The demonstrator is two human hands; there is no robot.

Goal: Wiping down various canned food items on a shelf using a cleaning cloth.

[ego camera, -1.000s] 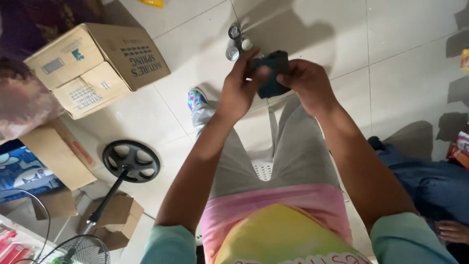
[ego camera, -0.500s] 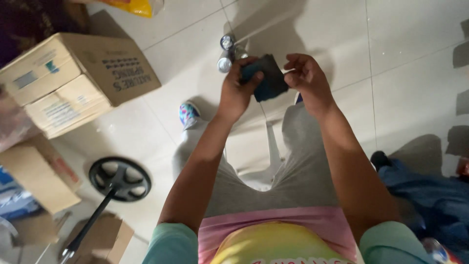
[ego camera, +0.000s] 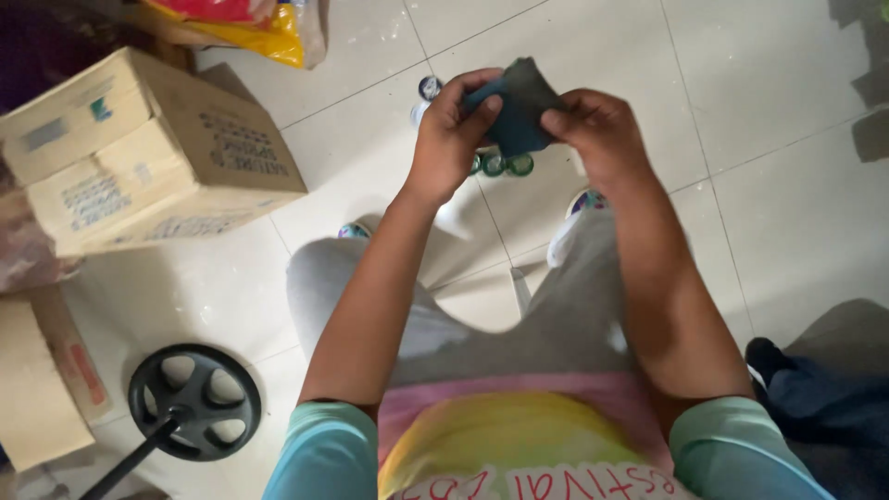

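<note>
view: head camera shifts, cardboard box (ego camera: 139,148) now sits higher left | hands: left hand (ego camera: 451,139) and right hand (ego camera: 602,130) now hold the dark folded cloth (ego camera: 519,111) nearer together | floor: small round containers (ego camera: 495,165) now show partly under the cloth

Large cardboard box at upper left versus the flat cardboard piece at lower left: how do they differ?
The large closed cardboard box stands as a full box with printed sides and taped seams; the flat cardboard piece lies low, cut by the frame edge, bearing a reddish strip. The box sits farther from the black round fan base. Both are tan and rest on the white tiled floor.
</note>
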